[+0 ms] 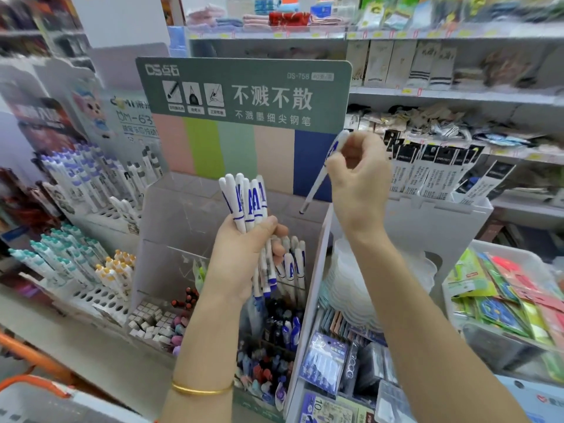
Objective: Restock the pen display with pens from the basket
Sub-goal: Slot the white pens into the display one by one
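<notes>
Restock, pen display (183,215): under way.
Held: left hand (241,257) grips pen bundle (247,203); right hand (360,178), at 2 o'clock, pinches single pen (319,175). Slotted pens (294,264) at 5 o'clock; bundle yet to place.

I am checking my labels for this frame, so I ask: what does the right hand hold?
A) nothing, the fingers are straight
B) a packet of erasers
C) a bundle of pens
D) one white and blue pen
D: the right hand pinches one white and blue pen, tilted with its tip down, while the bundle of pens is gripped in the left hand.
</notes>
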`<action>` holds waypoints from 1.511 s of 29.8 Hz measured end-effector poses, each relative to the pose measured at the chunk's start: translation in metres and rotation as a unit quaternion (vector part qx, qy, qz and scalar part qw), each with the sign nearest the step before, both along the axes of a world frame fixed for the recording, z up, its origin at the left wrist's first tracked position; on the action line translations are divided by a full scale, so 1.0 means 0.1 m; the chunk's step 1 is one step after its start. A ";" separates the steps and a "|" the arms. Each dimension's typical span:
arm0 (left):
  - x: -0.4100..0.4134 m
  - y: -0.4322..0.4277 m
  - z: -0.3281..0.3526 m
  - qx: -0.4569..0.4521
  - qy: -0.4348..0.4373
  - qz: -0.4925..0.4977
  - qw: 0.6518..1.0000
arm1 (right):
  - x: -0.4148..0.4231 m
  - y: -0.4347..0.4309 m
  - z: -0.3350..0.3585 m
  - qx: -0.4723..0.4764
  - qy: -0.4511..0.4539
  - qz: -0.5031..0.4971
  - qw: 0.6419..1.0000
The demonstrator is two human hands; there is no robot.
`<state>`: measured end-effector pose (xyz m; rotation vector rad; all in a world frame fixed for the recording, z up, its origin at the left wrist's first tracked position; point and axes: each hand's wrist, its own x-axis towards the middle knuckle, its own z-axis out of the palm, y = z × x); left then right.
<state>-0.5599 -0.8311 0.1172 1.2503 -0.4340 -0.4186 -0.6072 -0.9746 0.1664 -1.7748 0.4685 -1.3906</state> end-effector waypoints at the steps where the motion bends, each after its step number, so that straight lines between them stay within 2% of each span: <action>1: -0.01 -0.01 0.02 -0.003 -0.004 -0.005 1.000 | 0.04 0.00 -0.07 -0.026 0.045 -0.004 0.999; 4: -0.06 -0.03 0.07 -0.011 -0.005 -0.026 1.000 | 0.13 0.00 -0.27 -0.078 0.168 -0.020 0.982; 7: -0.07 -0.05 0.10 -0.016 -0.001 -0.036 0.999 | 0.18 0.01 -0.33 -0.138 0.289 -0.054 0.946; 9: -0.07 -0.05 0.11 -0.010 -0.007 -0.036 0.999 | 0.19 0.00 -0.30 -0.166 0.343 -0.075 0.921; 11: -0.07 -0.04 0.11 -0.010 -0.007 -0.037 0.999 | 0.16 -0.01 -0.26 -0.172 0.362 -0.082 0.912; 14: -0.07 -0.05 0.12 -0.013 -0.002 -0.048 0.999 | 0.07 0.04 -0.22 -0.127 0.286 -0.050 0.948; 16: -0.07 -0.07 0.13 -0.015 -0.004 -0.060 0.998 | 0.02 0.08 -0.19 -0.070 0.242 0.040 0.967; 19: -0.07 -0.11 0.14 -0.017 -0.018 -0.086 0.996 | -0.04 0.13 -0.09 0.049 0.232 0.196 0.952; 22: -0.07 -0.11 0.15 -0.013 -0.016 -0.096 0.995 | -0.11 0.12 -0.02 0.121 0.220 0.294 0.922; 25: -0.05 -0.10 0.16 0.001 -0.001 -0.093 0.996 | -0.08 0.10 -0.02 0.128 0.194 0.268 0.935; 28: 0.00 -0.08 0.12 0.015 0.020 -0.058 0.998 | -0.04 0.02 0.04 0.135 0.040 0.159 0.977; 30: 0.03 -0.05 0.10 0.023 0.018 -0.019 0.999 | -0.04 -0.03 0.06 0.076 -0.028 0.087 0.993; 31: 0.04 -0.04 0.10 0.025 0.018 -0.007 1.000 | -0.03 -0.05 0.05 0.031 -0.019 0.059 0.998; 34: 0.04 -0.03 0.10 0.026 0.009 -0.004 1.000 | 0.02 -0.08 -0.08 -0.063 0.136 0.024 0.988; 38: 0.02 -0.05 0.11 0.026 -0.001 -0.019 0.999 | 0.06 -0.04 -0.24 -0.119 0.338 -0.023 0.933; 41: 0.01 -0.07 0.10 0.021 0.006 -0.028 0.999 | 0.10 -0.01 -0.27 -0.185 0.407 -0.083 0.891; 45: 0.00 -0.08 0.11 0.013 0.015 -0.046 0.999 | 0.12 -0.03 -0.29 -0.191 0.455 -0.113 0.862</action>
